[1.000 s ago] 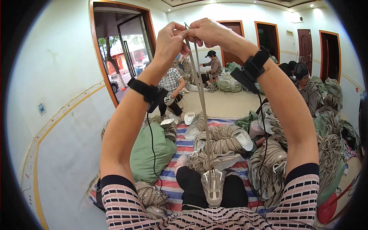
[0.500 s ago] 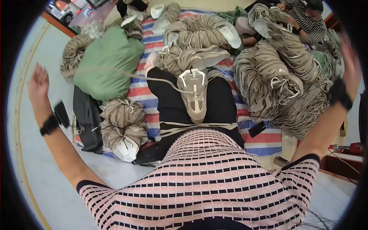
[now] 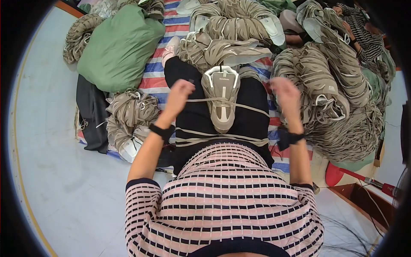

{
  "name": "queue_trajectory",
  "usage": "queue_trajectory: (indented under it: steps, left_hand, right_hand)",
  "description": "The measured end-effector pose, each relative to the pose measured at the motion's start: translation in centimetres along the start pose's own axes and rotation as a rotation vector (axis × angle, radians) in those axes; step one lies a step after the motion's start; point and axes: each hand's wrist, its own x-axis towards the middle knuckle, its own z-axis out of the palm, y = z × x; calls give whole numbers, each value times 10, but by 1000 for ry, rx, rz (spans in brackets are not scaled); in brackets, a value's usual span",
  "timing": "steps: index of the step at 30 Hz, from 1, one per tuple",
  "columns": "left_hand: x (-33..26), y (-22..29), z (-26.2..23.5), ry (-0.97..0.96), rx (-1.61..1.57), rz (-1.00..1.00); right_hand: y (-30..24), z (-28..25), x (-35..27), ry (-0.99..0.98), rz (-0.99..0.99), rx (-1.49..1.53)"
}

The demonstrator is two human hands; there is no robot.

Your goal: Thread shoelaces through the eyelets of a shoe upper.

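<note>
A beige shoe upper (image 3: 220,100) lies on my lap, on black trousers, toe toward my body. A pale lace (image 3: 198,100) runs across it from side to side. My left hand (image 3: 180,93) is closed on the lace's left end, just left of the shoe. My right hand (image 3: 286,96), blurred, is curled at the shoe's right side where the lace's other end (image 3: 257,110) leads. More lace turns (image 3: 214,138) wrap around my waist below the shoe. Both wrists wear black bands.
Heaps of beige shoe uppers lie at my left (image 3: 130,118), ahead (image 3: 231,25) and at my right (image 3: 338,98) on a striped mat (image 3: 152,75). A green sack (image 3: 120,43) sits at the upper left. Another person (image 3: 364,34) sits at the upper right. A red tool (image 3: 342,173) lies at the lower right.
One second ago both hands held the lace high overhead. Then my arms swung out wide. Now both hands have come down and in, beside the shoe on my lap.
</note>
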Motion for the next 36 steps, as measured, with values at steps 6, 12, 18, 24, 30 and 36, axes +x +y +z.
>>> queue_trajectory:
  steps: [6, 12, 18, 24, 30, 36]
  left_hand:
    - [-11, 17, 52, -215, 363, -199]
    - [-17, 34, 62, -177, 505, -52]
    - [-15, 28, 71, -95, 602, -74]
    - [-5, 18, 78, -47, -137, -671]
    - [-25, 14, 95, 50, 685, -8]
    - [-9, 30, 68, -213, 42, -549]
  right_hand:
    - [19, 105, 23, -406, -678, -294]
    - [16, 126, 32, -585, -673, -225]
    - [18, 132, 31, -604, -524, -189]
    - [18, 133, 29, -593, -421, -182]
    - [21, 140, 24, -643, -306, -210]
    - [25, 132, 26, -697, -200, -141]
